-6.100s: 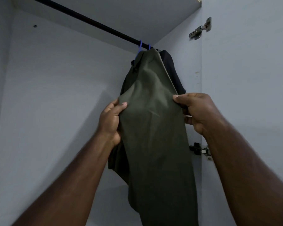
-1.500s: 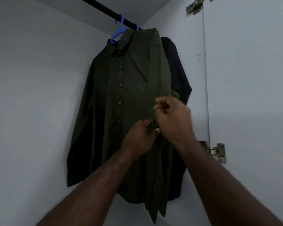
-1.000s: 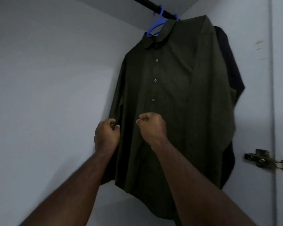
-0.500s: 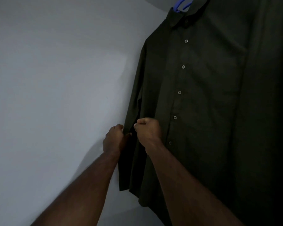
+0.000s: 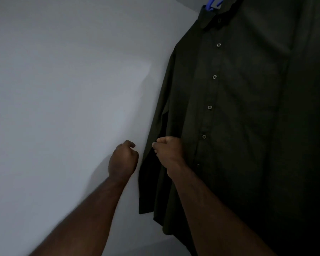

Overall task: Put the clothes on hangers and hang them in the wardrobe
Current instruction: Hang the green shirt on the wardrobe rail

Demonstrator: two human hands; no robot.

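Hanging entry, left to right: pale wardrobe wall (image 5: 63, 108); left hand (image 5: 123, 160), fingers loosely curled, holding nothing, just beside the sleeve (image 5: 151, 169); right hand (image 5: 169, 151), fingers pinching the sleeve's fabric; dark green shirt (image 5: 238, 117), buttoned, hung against the wall; blue hanger (image 5: 211, 3), visible at the collar, top edge of view.
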